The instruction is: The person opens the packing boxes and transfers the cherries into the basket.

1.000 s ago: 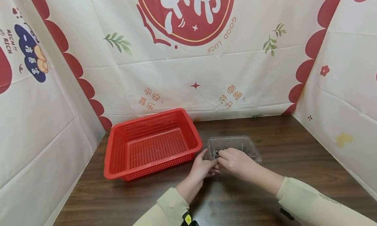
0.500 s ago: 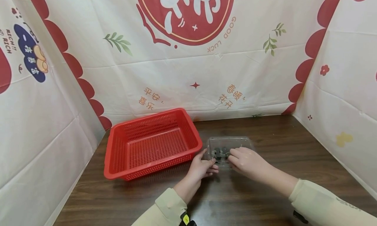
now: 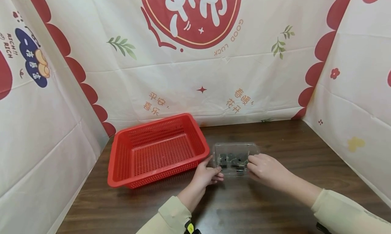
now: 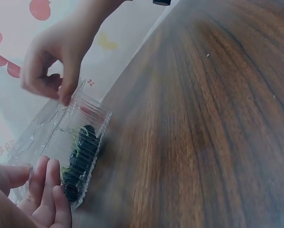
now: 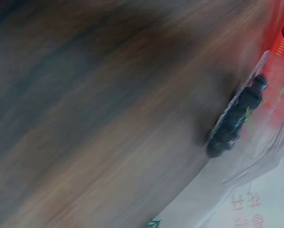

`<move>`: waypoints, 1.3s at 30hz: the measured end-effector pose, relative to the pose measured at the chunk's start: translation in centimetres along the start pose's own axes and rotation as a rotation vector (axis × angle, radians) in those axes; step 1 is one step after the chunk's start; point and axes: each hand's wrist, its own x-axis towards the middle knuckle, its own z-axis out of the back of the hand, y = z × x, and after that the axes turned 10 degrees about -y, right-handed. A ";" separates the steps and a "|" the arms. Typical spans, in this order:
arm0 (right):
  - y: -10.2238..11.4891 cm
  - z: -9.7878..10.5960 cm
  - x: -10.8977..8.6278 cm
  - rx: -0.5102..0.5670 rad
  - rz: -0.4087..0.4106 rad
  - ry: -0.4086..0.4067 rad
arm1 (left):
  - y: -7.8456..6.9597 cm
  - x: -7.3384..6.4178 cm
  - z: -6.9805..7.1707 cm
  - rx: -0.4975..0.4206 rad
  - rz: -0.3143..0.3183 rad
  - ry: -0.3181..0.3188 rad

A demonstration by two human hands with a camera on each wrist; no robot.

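Note:
A clear plastic clamshell box (image 3: 233,149) stands on the table, holding several dark round fruits with thin green stems, which look like black grapes (image 4: 80,161). At the box's front left corner, my left hand (image 3: 204,174) grips it, with the thumb on the front edge and a finger along the side. My right hand (image 3: 267,168) pinches the lid's edge near the right end between thumb and bent forefinger, as the left wrist view shows. The right wrist view has the fruit lying in a row along the box wall, with both hands mostly out of frame.
A red perforated plastic basket (image 3: 165,174) stands just left of the box, near my left fingers. The brown wood-grain table (image 3: 244,207) is bordered by a printed white cloth (image 3: 183,78) at the back and sides.
My right hand has slid rightward along the box's front edge, bringing the dark fruit into sight. The box has turned and shifted slightly left. My left hand has stayed at the left corner.

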 end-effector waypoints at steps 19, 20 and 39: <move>-1.2 1.7 -2.6 -0.027 0.009 -0.008 | 0.2 0.1 0.5 0.032 -0.003 -0.003; -1.3 1.8 -2.7 -0.028 0.010 -0.009 | 0.1 0.1 0.5 0.032 0.000 -0.003; -1.9 1.2 -3.3 0.087 0.167 0.011 | 0.2 0.1 0.6 0.057 -0.004 0.001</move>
